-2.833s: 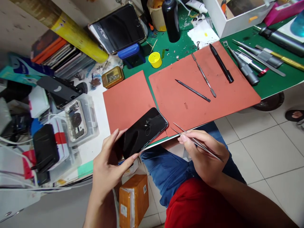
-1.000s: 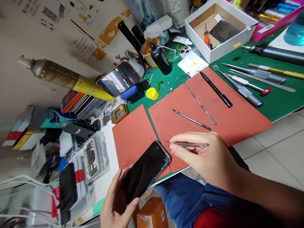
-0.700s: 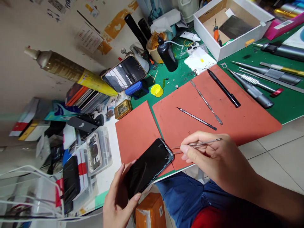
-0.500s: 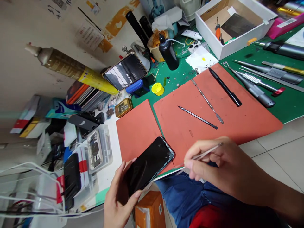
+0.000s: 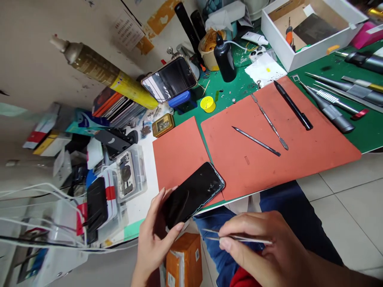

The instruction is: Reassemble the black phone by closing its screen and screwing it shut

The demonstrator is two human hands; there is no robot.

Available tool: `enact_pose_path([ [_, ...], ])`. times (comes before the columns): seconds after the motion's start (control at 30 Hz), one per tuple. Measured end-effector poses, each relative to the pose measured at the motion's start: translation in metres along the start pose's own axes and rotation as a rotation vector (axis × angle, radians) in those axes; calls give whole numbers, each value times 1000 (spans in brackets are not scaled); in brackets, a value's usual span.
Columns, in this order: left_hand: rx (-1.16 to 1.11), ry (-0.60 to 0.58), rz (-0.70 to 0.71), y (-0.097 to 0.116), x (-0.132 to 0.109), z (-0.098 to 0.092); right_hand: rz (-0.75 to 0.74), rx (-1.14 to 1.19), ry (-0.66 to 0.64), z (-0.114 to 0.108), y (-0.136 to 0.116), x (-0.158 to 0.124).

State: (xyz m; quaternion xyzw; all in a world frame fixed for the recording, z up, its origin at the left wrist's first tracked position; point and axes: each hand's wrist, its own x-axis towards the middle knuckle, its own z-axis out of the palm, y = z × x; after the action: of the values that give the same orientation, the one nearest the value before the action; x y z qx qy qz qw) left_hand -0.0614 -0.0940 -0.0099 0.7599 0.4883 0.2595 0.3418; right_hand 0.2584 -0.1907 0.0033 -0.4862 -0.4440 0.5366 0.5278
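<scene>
The left hand (image 5: 155, 239) grips one phone (image 5: 193, 195) over the smaller (image 5: 176, 151) of two orange mats. The right hand (image 5: 257, 249) pinches one tweezers (image 5: 239, 238) below the counter (image 5: 371, 137) edge. The larger mat (image 5: 299, 167) carries two metal picks (image 5: 255, 141) and one black tool (image 5: 293, 105); a second phone (image 5: 169, 79) stands beyond.

Left hand (image 5: 155, 249) cupped — right hand (image 5: 259, 249) pinched low

Lower end of the smartphone (image 5: 193, 195), hidden behind the left hand (image 5: 155, 243)
</scene>
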Motion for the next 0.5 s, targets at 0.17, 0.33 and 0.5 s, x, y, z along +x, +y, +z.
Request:
enact_pose_path([
  [0.17,-4,-5,-8,0,0,2,-94,-28,310,2,8,-3],
  [0.33,-14,-8,-24,1,0,3,-92,-5,33,15,10,1],
  [0.5,-32,-28,-19,2,2,4,-145,-244,196,-33,7,-29],
])
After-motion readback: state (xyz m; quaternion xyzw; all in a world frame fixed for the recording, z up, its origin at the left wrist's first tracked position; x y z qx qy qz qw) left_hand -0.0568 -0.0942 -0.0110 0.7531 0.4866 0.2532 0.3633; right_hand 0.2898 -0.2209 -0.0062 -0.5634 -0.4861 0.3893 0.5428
